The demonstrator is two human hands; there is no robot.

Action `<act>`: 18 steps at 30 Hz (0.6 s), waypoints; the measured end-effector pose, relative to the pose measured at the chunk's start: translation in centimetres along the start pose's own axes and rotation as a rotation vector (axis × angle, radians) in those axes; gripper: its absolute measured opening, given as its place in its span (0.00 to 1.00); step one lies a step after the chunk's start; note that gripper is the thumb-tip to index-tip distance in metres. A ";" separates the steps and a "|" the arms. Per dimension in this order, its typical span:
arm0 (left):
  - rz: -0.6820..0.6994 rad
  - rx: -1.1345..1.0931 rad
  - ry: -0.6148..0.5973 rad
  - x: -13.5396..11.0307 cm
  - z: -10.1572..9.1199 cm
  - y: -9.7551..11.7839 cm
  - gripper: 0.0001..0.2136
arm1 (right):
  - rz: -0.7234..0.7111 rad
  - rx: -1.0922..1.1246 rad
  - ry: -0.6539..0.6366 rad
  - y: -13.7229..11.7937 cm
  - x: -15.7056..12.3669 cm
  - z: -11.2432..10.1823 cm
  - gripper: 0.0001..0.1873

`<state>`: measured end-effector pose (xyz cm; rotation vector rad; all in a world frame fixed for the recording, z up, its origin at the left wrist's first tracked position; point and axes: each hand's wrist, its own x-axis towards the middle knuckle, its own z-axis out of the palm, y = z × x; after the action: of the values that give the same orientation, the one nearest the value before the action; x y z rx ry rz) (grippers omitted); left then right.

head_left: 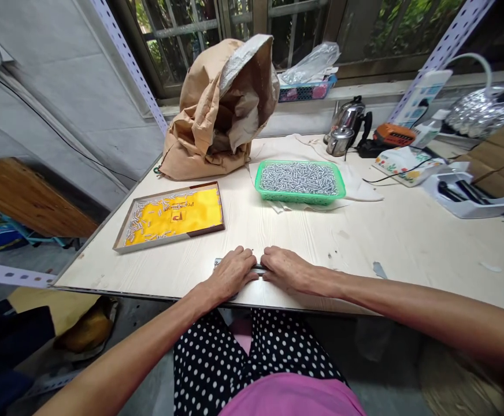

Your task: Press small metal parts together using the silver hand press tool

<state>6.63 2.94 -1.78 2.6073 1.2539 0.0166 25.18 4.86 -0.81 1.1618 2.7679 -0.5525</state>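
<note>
My left hand [230, 273] and my right hand [287, 268] lie side by side near the front edge of the pale wooden table [408, 242], knuckles up, fingers curled over a thin dark metal strip [258, 269]. Only short bits of the strip show at the left end and between the hands. Behind them stands a green basket [342, 188] filled with small silver metal pieces. To the left lies a shallow tray [122, 243] with a yellow liner and several of the same silver pieces scattered on it.
A crumpled brown paper sack [217, 115] stands at the back left. A metal kettle [347, 124], an orange tool [393, 136], a white tape dispenser [469, 196], cables and cloth crowd the back right. Window bars run behind.
</note>
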 end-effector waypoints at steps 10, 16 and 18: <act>-0.153 0.084 0.212 -1.3 1.8 1.5 0.14 | -0.077 -0.053 0.126 1.6 0.5 0.3 0.23; -0.093 0.005 0.357 -3.2 5.7 5.4 0.20 | -0.152 0.017 0.211 5.2 2.8 0.9 0.12; -0.099 -0.041 0.354 -3.3 6.1 6.2 0.17 | -0.069 -0.052 0.248 5.6 3.7 0.6 0.10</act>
<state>10.03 -4.59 -5.98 2.5790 1.4752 0.5003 26.46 10.76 -3.80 1.2019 3.0195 -0.3615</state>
